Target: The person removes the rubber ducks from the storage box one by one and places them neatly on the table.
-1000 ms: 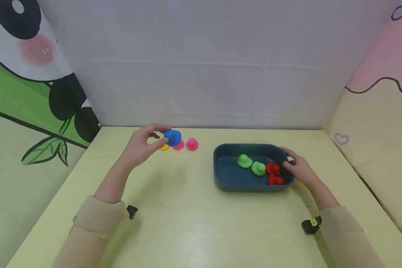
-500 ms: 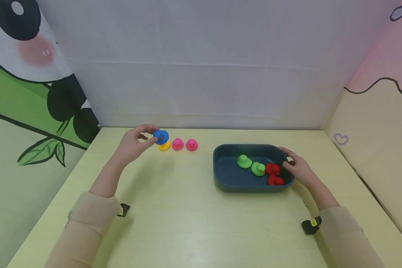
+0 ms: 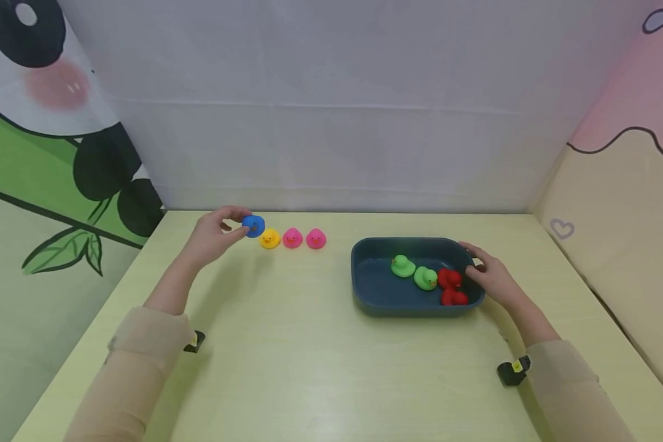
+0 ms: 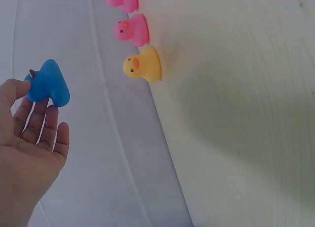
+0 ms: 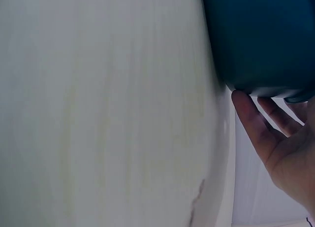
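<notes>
The blue duck (image 3: 253, 226) is in my left hand (image 3: 207, 238), pinched between thumb and fingertips, its face turned toward me. I have it up off the table (image 3: 320, 368), just to the left of the yellow duck (image 3: 269, 239). From my left wrist I see a clear gap between the two, so they are not touching. My lower fingers trail loosely beneath and do not seem to bear on the duck.

What has just changed is where I hold it. A second ago it hid part of the yellow duck and one of the pink ducks (image 3: 293, 238); half a second ago it covered only the yellow one's head; now it has slid left, and all three faces in that row show plainly. I take this to mean that the blue duck has come level with the row's left end, and that the work is in its carrying stage, as my grip has not let go. The row itself has not shifted.

Farther right, my right hand (image 3: 492, 277) stays at the end of the dark blue tray (image 3: 409, 311), holding its rim, and that has not changed. Inside the tray, the green ducks (image 3: 403, 267) lie near the middle and the red ducks (image 3: 454, 298) sit close together by my right hand. Behind everything hangs the pale backdrop (image 3: 331, 153).
</notes>
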{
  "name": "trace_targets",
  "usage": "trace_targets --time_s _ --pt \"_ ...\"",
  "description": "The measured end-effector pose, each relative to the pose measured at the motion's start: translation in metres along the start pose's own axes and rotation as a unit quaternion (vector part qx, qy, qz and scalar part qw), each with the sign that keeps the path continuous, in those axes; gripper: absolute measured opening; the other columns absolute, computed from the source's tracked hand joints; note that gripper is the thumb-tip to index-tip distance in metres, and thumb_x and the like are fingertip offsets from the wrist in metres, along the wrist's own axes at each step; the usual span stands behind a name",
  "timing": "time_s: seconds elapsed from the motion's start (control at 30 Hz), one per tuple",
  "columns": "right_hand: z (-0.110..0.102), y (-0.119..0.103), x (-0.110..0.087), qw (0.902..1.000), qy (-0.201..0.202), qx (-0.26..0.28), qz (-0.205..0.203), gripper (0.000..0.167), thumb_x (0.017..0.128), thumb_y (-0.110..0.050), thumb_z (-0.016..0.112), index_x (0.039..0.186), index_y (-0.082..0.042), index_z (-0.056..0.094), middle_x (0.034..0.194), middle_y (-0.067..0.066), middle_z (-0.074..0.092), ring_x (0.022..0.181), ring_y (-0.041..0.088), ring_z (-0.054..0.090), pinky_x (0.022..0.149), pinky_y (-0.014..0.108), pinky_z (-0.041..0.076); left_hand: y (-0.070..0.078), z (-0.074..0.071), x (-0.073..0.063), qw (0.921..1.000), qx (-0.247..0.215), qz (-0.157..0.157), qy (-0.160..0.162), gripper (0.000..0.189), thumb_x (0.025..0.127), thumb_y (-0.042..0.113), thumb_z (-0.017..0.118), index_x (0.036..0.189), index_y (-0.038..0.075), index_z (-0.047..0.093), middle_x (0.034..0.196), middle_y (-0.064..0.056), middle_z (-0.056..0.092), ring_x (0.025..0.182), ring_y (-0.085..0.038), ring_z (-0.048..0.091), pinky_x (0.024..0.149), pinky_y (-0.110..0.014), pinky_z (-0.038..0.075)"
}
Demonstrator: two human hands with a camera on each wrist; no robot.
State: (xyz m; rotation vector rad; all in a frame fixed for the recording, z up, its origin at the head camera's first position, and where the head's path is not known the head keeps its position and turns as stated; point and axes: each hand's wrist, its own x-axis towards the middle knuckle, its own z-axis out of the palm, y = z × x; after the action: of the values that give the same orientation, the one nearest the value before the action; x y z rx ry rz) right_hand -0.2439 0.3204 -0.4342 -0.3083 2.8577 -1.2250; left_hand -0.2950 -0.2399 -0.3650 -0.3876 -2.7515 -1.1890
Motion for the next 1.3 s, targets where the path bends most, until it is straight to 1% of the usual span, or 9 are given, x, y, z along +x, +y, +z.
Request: trace_targets --time_s 0.17,0.23,0.37,0.47,0.57,0.7,0.87,1.13,1.3 --pt "0.000 -0.001 -0.001 1.0000 -0.003 0.003 0.006 0.055 0.095 -0.011 0.043 0.148 -0.012 0.028 0.137 0.028 0.038 0.105 0.044 0.057 0.085 0.040 0.048 -0.012 0.002 0.006 0.9997 0.022 0.011 0.000 0.034 0.093 0.022 0.060 0.123 0.005 0.057 0.117 -0.015 0.059 0.111 -0.030 0.049 0.092 -0.045 0.041" --pt "0.000 -0.001 -0.001 1.0000 -0.003 0.003 0.007 0.055 0.095 -0.011 0.043 0.148 -0.012 0.028 0.138 0.028 0.037 0.106 0.045 0.056 0.086 0.044 0.047 -0.017 0.003 0.009 0.9995 0.032 0.009 -0.001 0.034 0.093 0.020 0.060 0.123 0.004 0.057 0.117 -0.015 0.059 0.112 -0.032 0.049 0.093 -0.047 0.041" --pt "0.000 -0.001 -0.001 1.0000 -0.002 0.002 0.006 0.055 0.095 -0.011 0.044 0.148 -0.012 0.029 0.138 0.028 0.038 0.105 0.044 0.057 0.083 0.038 0.048 -0.028 0.004 0.014 0.9983 0.056 0.009 -0.012 0.033 0.093 0.018 0.058 0.123 0.003 0.055 0.119 -0.016 0.058 0.114 -0.035 0.049 0.094 -0.049 0.041" --pt "0.000 -0.001 -0.001 1.0000 -0.003 0.006 0.004 0.055 0.095 -0.011 0.044 0.148 -0.012 0.029 0.138 0.028 0.038 0.103 0.042 0.058 0.080 0.031 0.047 -0.035 0.005 0.016 0.9976 0.065 0.007 -0.022 0.032 0.093 0.016 0.057 0.122 0.002 0.055 0.118 -0.016 0.058 0.113 -0.035 0.050 0.095 -0.050 0.041" --pt "0.000 -0.002 -0.002 0.9999 -0.005 0.009 0.004 0.055 0.095 -0.010 0.044 0.148 -0.012 0.029 0.138 0.028 0.038 0.103 0.042 0.058 0.080 0.031 0.047 -0.040 0.007 0.018 0.9973 0.068 0.005 -0.027 0.031 0.092 0.014 0.057 0.121 0.002 0.055 0.117 -0.017 0.058 0.111 -0.036 0.050 0.095 -0.051 0.041" --pt "-0.001 -0.003 -0.002 0.9999 -0.006 0.008 0.005 0.055 0.095 -0.011 0.044 0.148 -0.012 0.028 0.138 0.028 0.038 0.102 0.041 0.058 0.079 0.030 0.047 -0.047 0.010 0.020 0.9973 0.069 -0.002 -0.025 0.031 0.091 0.012 0.057 0.120 0.001 0.056 0.117 -0.018 0.057 0.111 -0.037 0.051 0.095 -0.052 0.041" --pt "-0.002 -0.004 -0.003 0.9999 -0.005 0.013 0.005 0.055 0.095 -0.010 0.044 0.148 -0.012 0.028 0.138 0.027 0.038 0.100 0.038 0.058 0.075 0.024 0.047 -0.053 0.011 0.022 0.9970 0.071 -0.014 -0.027 0.032 0.092 0.010 0.055 0.122 0.000 0.055 0.120 -0.019 0.056 0.111 -0.037 0.051 0.095 -0.052 0.041" --pt "-0.002 -0.005 -0.002 0.9999 -0.005 0.012 0.008 0.055 0.095 -0.011 0.043 0.148 -0.012 0.029 0.138 0.028 0.038 0.104 0.042 0.057 0.078 0.025 0.046 -0.066 0.012 0.025 0.9956 0.079 -0.020 -0.047 0.031 0.093 0.007 0.055 0.123 -0.001 0.054 0.123 -0.021 0.055 0.110 -0.037 0.051 0.092 -0.050 0.042" --pt "-0.002 -0.003 -0.002 0.9999 -0.002 0.010 0.006 0.054 0.095 -0.010 0.043 0.147 -0.011 0.030 0.136 0.028 0.039 0.102 0.041 0.058 0.077 0.023 0.046 -0.072 0.014 0.028 0.9945 0.081 -0.014 -0.064 0.031 0.093 0.004 0.054 0.123 -0.002 0.054 0.124 -0.023 0.054 0.110 -0.039 0.051 0.093 -0.051 0.041"
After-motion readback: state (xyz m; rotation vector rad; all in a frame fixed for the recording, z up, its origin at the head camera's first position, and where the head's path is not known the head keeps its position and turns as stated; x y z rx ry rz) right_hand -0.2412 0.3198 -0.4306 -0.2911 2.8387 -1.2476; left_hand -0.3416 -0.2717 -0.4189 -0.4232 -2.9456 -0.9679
